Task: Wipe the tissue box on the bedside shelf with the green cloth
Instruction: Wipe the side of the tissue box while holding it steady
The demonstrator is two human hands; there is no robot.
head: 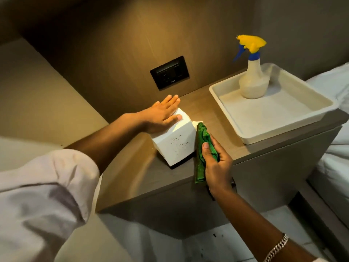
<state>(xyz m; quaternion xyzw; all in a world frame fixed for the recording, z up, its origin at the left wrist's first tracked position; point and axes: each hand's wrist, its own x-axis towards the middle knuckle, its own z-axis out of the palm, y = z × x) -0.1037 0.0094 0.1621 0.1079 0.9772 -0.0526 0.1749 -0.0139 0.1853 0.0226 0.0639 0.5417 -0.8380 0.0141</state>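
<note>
Head view, the only one. White cube-shaped tissue box (174, 138) sits tilted on the brown wooden bedside shelf (132, 176), near the front edge, its black base lifted on the far side. Left hand (160, 115) lies flat and spread across the box's upper left face, fingers open, bracing, not gripping. Right hand (215, 159) is closed around the bunched green microfibre cloth (203, 148), thumb on top; cloth presses against the box's right side, a tail hanging down past the shelf's front edge. A bit of white tissue (197, 122) pokes out just above the cloth.

Risks, as I judge them: the box is balanced on one edge, so a hard sideways wipe against only a flat palm could slide or topple it off the front. Cloth may snag and drag the exposed tissue out. Dark specks on the front face could smear. The white plastic tray (321, 112) with its yellow-and-blue-capped spray bottle (253, 72) stands well apart, unlikely to be hit.
</note>
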